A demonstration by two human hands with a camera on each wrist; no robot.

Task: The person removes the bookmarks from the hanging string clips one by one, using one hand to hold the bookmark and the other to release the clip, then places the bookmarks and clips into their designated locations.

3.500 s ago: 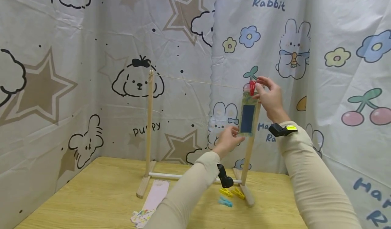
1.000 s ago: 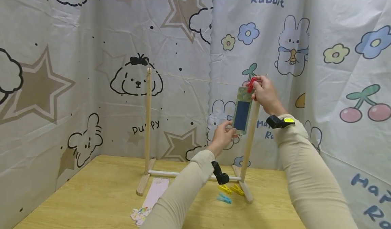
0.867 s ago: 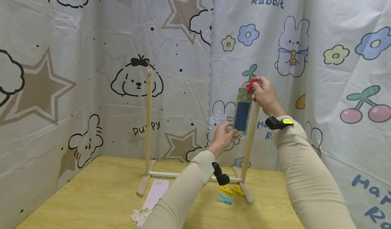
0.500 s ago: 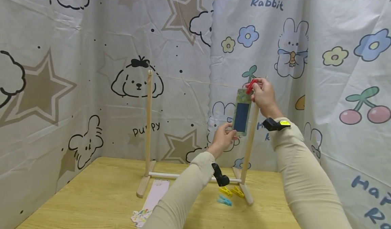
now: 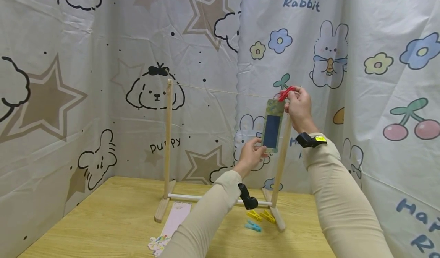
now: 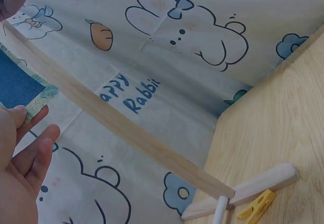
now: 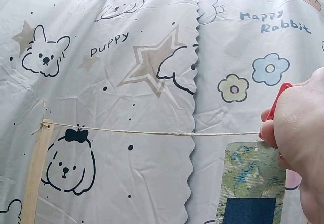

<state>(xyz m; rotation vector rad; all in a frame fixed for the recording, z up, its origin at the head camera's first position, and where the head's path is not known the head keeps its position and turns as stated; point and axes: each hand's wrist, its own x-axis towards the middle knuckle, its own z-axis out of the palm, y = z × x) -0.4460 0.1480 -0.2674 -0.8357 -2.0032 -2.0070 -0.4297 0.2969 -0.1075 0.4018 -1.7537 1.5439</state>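
Note:
A tall green-patterned card with a dark blue rectangle (image 5: pixel 272 131) hangs upright, slightly tilted, at the right end of a thin string (image 5: pixel 213 90). My left hand (image 5: pixel 249 156) pinches its lower left corner between thumb and fingers; the left wrist view shows this corner (image 6: pixel 38 102) closely. At the card's top right corner, my right hand (image 5: pixel 300 109) pinches a red clothespin (image 5: pixel 286 93), which slants up to the right. In the right wrist view the card's top edge (image 7: pixel 250 144) sits just below the string, while fingers hide most of the clothespin.
The string spans two wooden posts, left (image 5: pixel 168 139) and right (image 5: pixel 282 158), joined by a white bar (image 5: pixel 185 198). Two yellow clothespins (image 5: pixel 253 215) and a blue one (image 5: pixel 253 225) lie by the right foot. A pink card (image 5: pixel 177 216) lies left, partly behind my left sleeve.
My left hand has gone from beside the card to pinching its corner, and the card has shifted left and tilted. My right hand has turned the red clothespin from upright to slanting.

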